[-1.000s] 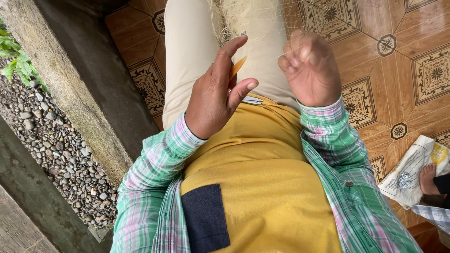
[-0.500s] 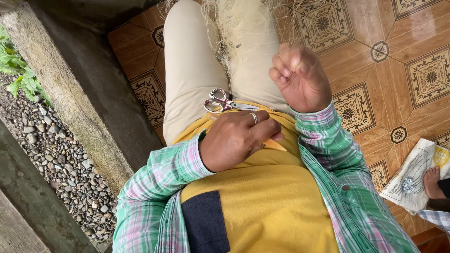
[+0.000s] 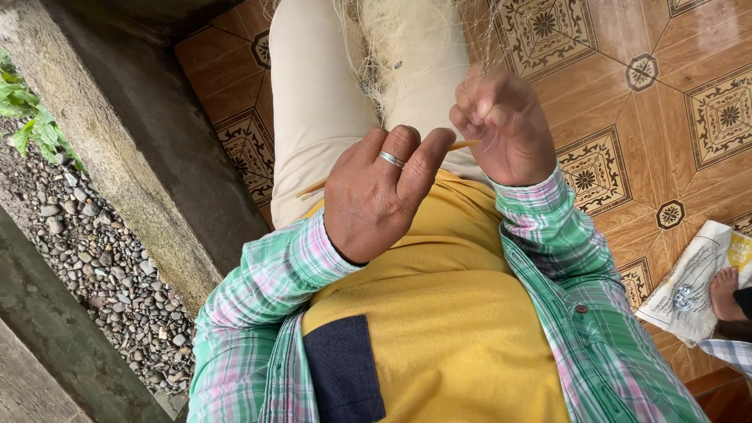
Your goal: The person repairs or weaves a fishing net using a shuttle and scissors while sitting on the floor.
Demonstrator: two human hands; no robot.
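Observation:
My left hand (image 3: 376, 196), with a ring on one finger, is curled around a thin yellow stick (image 3: 465, 144). The stick runs across my lap from left to right. Its right tip reaches my right hand (image 3: 505, 129), which is raised with its fingertips pinched on fine pale net threads. The bunched pale net (image 3: 407, 39) lies over my beige trousers (image 3: 313, 102) above both hands. My hands are close together, almost touching, above my yellow shirt (image 3: 439, 329).
A brown patterned tile floor (image 3: 666, 94) spreads to the right. On it lies a newspaper (image 3: 689, 290) with another person's bare foot (image 3: 724, 291) resting on it. To the left are a concrete ledge (image 3: 117, 157), gravel (image 3: 86, 251) and green leaves (image 3: 23, 102).
Half a second ago my left hand lay low on my lap beside a pair of scissors. It has risen toward my right hand with the stick, and the scissors are out of sight.

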